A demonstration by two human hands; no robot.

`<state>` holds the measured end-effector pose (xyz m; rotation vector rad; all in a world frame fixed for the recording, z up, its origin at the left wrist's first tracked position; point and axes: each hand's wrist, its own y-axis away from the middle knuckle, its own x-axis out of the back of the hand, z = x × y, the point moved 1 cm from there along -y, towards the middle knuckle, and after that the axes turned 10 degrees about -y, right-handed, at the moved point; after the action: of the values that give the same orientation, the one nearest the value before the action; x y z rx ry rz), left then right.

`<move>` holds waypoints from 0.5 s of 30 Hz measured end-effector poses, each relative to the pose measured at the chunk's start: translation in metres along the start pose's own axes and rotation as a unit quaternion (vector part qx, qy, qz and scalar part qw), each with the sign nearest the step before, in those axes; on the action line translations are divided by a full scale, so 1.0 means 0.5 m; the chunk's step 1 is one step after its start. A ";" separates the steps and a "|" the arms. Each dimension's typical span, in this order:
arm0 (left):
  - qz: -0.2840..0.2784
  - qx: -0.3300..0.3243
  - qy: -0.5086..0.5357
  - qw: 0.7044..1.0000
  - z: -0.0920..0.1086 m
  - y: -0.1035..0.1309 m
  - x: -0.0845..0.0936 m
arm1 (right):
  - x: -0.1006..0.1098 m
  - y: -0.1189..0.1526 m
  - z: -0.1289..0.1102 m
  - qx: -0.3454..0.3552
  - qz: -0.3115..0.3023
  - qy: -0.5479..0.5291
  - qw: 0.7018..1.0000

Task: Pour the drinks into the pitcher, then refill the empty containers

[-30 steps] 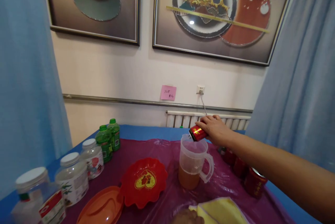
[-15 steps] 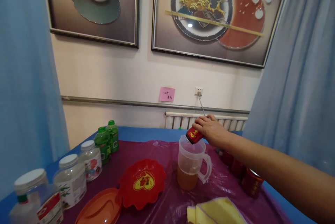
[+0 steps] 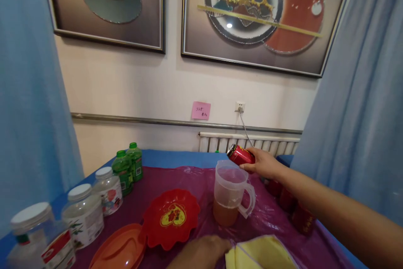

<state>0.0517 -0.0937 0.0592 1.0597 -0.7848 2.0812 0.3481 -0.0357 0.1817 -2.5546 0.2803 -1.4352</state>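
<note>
My right hand (image 3: 261,163) grips a red can (image 3: 241,155), which is tilted with its top end up and to the left, just above the rim of a clear plastic pitcher (image 3: 225,193). Brown liquid fills the lower part of the pitcher, whose handle points right. At the bottom centre my left hand (image 3: 208,250) is smeared by motion, its fingers beside a folded yellow cloth (image 3: 262,252); whether it touches the cloth is unclear. A red scalloped plate (image 3: 171,218) lies left of the pitcher.
Clear jars with white lids (image 3: 110,193) and green bottles (image 3: 135,162) line the left side. An orange oval dish (image 3: 119,248) sits near the front. Several red cans (image 3: 302,218) stand at right, partly behind my forearm. Blue curtains (image 3: 355,113) hang at both sides.
The can has turned from mouth-down over the pitcher to mouth-up, and my right hand has shifted slightly right. My left hand has come into view at the bottom.
</note>
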 end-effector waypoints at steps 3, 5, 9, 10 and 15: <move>0.029 0.031 -0.003 0.999 0.010 -0.020 0.056 | -0.008 0.016 0.010 -0.036 0.073 -0.083 0.993; 0.077 0.073 0.039 0.994 0.026 -0.044 0.094 | -0.024 0.042 -0.006 -0.025 0.127 -0.143 0.981; 0.205 0.119 0.189 0.953 0.059 -0.081 0.129 | -0.097 0.127 -0.082 0.052 0.133 -0.305 0.942; 0.222 0.116 0.214 0.944 0.063 -0.084 0.126 | -0.123 0.149 -0.103 0.073 0.108 -0.331 0.934; 0.243 0.161 0.198 0.936 0.035 -0.065 0.094 | -0.253 0.211 -0.139 0.085 0.081 -0.389 0.914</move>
<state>0.0636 -0.0737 0.1145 0.5940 -0.5459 2.8038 0.2167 -0.1100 0.0857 -2.6315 0.2107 -0.2945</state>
